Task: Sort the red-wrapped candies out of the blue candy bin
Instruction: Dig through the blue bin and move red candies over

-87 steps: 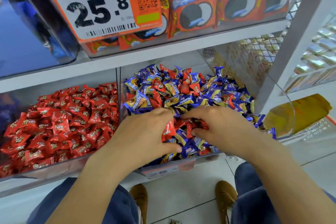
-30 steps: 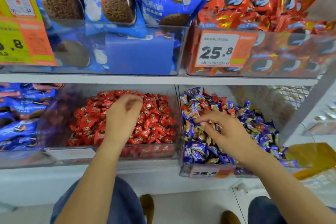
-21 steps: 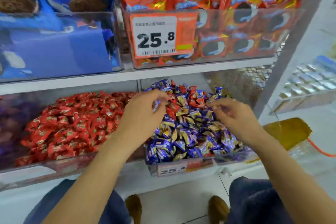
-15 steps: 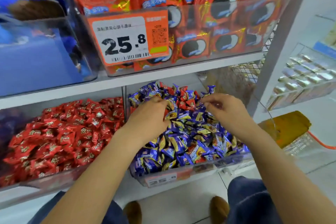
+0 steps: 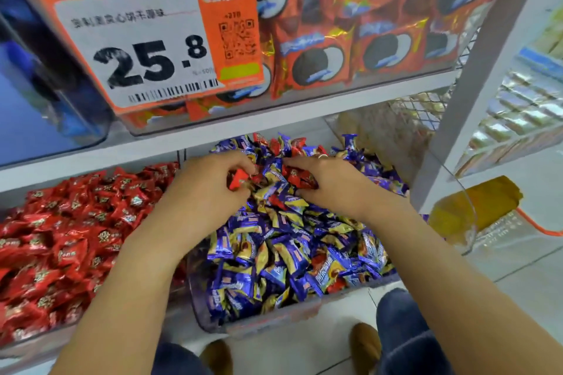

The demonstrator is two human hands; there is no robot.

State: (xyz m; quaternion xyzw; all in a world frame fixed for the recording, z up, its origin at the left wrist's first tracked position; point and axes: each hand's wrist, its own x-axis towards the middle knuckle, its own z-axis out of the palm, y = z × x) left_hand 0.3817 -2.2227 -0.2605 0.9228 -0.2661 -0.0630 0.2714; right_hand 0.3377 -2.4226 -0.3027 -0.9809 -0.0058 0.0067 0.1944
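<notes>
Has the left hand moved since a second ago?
Yes. The left hand crossed from the red candy bin rightward, past the divider, into the blue candy bin, now pinching a red candy.

Legible text is confined to the price tag (image 5: 158, 46), an orange card with a white panel fixed to the front of the clear upper bin (image 5: 365, 82), at 11 o'clock in the view. The white panel carries the price "25.8" in large black digits. Above the digits runs one line of Chinese characters, too blurred to read. Below the digits is a barcode. On the orange strip at the panel's 3 o'clock side is a QR code, with "+270" printed directly above it. Print on the biscuit packets (image 5: 316, 67) and on the candy wrappers in the lower bins is not legible
</notes>
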